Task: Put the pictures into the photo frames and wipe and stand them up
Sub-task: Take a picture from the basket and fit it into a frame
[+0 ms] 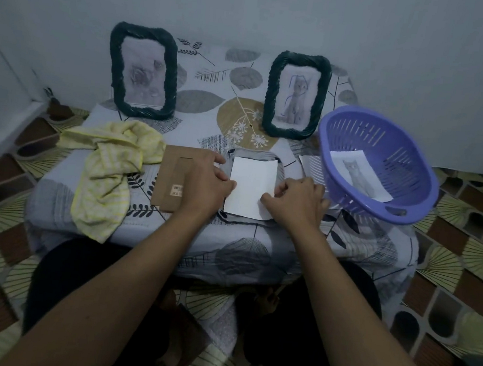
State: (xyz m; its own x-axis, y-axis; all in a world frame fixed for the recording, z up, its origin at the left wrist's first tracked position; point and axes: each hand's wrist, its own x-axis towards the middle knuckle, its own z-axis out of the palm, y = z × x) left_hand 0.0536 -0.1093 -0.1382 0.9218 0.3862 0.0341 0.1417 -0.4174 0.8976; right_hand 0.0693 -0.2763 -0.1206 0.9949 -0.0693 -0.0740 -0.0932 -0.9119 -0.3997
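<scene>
The white picture sheet (251, 188) lies blank side up on the dark frame (254, 155), flat on the table. The left hand (206, 178), loosely spread, touches the sheet's left edge. The right hand (296, 202) pinches its right edge with curled fingers.

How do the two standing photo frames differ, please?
The left frame shows a rose picture; the right frame shows a cat. The left frame looks taller than the right frame. The left frame stands behind the yellow cloth, the right frame beside the purple basket. Both stand upright with dark twisted rims.
</scene>
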